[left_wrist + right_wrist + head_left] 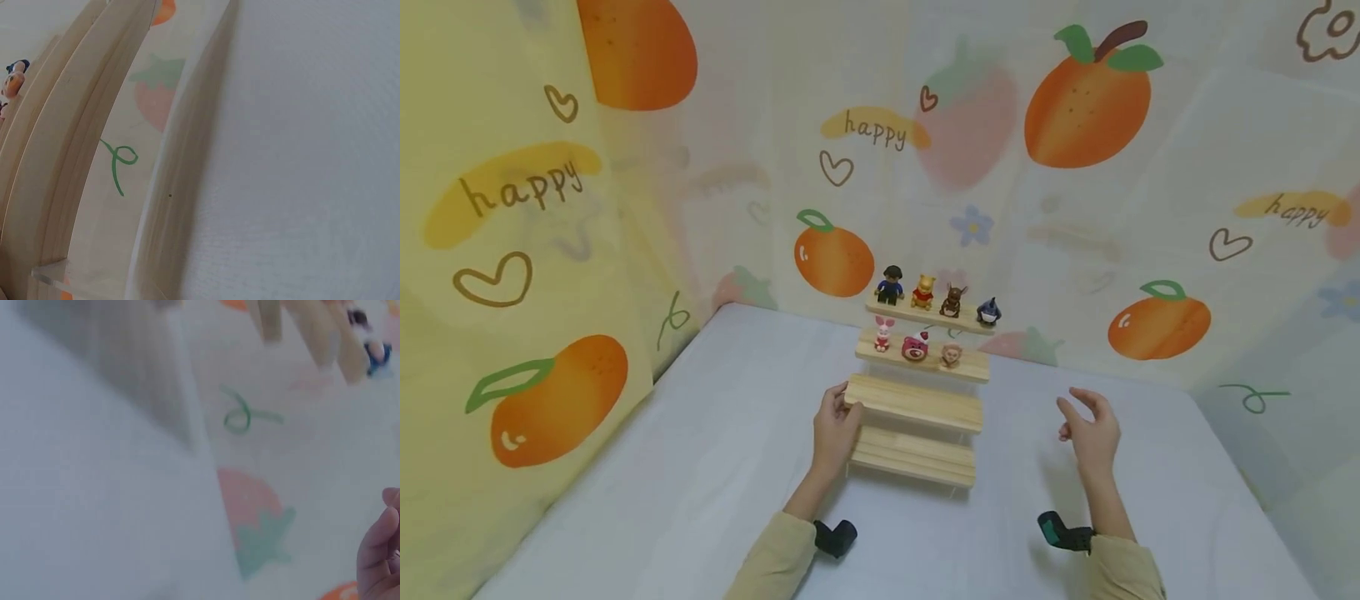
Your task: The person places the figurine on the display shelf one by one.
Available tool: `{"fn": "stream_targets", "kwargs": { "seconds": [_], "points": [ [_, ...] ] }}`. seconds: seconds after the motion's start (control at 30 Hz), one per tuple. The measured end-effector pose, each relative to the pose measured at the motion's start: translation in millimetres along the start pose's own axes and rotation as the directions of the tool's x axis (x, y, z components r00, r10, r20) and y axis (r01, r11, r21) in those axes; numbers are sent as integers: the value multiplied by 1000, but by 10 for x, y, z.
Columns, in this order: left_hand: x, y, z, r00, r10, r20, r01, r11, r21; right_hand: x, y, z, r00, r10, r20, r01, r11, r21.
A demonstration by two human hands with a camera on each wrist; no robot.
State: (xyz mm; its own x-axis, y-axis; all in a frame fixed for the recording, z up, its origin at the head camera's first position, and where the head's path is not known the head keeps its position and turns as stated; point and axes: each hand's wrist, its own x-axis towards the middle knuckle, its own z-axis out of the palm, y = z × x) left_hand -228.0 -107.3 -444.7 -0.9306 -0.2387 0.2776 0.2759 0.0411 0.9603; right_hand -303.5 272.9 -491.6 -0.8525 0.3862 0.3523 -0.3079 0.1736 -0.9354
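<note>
A tiered wooden display shelf [914,406] stands on the table, its left side gripped at the third board down by my left hand [835,433]. Wooden boards [75,112] run close along the left wrist view, where that hand is out of sight. My right hand [1093,437] hovers right of the shelf, fingers loosely bent, thumb and forefinger apart; its fingers [378,540] show at the right wrist view's edge. On the top board stand a dark-haired figurine [890,286], a yellow bear [922,292], a brown mouse-like figurine [953,300] and a blue one [988,312].
The second board holds a pink piglet figurine [882,334], a pink bear figurine [915,346] and a tan figurine [951,356]. Clear supports hold the boards up. A white cloth covers the table [700,450]. Fruit-printed curtains [737,125] hang behind and at the sides.
</note>
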Motion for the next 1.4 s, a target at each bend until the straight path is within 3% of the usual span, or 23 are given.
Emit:
{"fn": "stream_targets", "kwargs": {
  "seconds": [0.07, 0.2, 0.37, 0.53, 0.67, 0.87, 1.13, 1.23, 1.4],
  "points": [
    [-5, 53, -1, 1000, 9, 2, -9, 1000, 18, 33, 206, -248, 999, 30, -26, -33, 993, -113],
    [24, -16, -4, 1000, 13, 5, -13, 1000, 10, -67, 277, -585, 994, 93, -52, -104, 952, -288],
    [71, -258, 2, 1000, -1, -2, 1, 1000, -1, -233, 76, -829, 981, 195, 8, -184, 935, -302],
    [75, -305, 17, 1000, 22, -21, -22, 1000, 19, -427, -367, -821, 935, 335, 117, -283, 903, -322],
    [79, -304, 20, 999, 34, -28, -33, 999, 23, -528, -542, -783, 926, 355, 128, -272, 862, -427],
    [44, -308, 19, 1000, 17, -20, -17, 1000, 1, -581, -496, -823, 925, 343, 161, -189, 786, -588],
    [-14, -38, 20, 1000, 26, -7, -26, 1000, 11, -600, -432, -824, 925, 348, 154, -182, 759, -625],
    [36, -123, 27, 1000, 31, -4, -31, 999, 9, -598, -423, -825, 923, 353, 155, -178, 747, -641],
    [85, -315, 17, 1000, -3, -17, 4, 1000, 27, -623, -436, -801, 926, 338, 169, -161, 758, -632]
  ]
}}
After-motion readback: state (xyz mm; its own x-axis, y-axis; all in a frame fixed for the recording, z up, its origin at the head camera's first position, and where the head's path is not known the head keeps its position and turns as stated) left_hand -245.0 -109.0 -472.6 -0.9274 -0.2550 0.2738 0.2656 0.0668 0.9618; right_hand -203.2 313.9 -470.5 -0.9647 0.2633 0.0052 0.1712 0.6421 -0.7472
